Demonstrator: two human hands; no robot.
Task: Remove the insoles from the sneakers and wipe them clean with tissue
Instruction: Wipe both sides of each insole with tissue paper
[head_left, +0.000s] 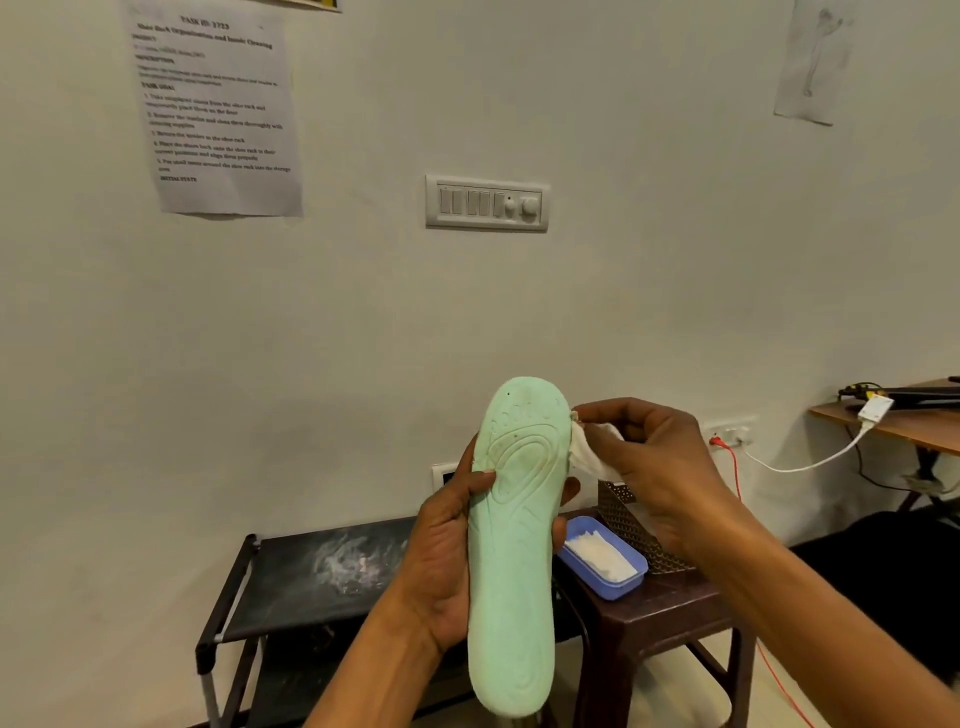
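Left hand (447, 564) is gripping the mint-green insole (511, 551) upright at mid-length. The thumb is lying across the patterned face and the fingers are curling round behind, only their tips showing past the right edge. Right hand (662, 460) is pinching a folded white tissue (589, 453) and pressing it against the insole's right edge near the toe end. Much of the tissue is sitting hidden inside the curled fingers. The insole is covering a corner of the blue box (618, 584) on the brown stool (667, 616). The wall sheet (218, 109) is showing print too blurred to read.
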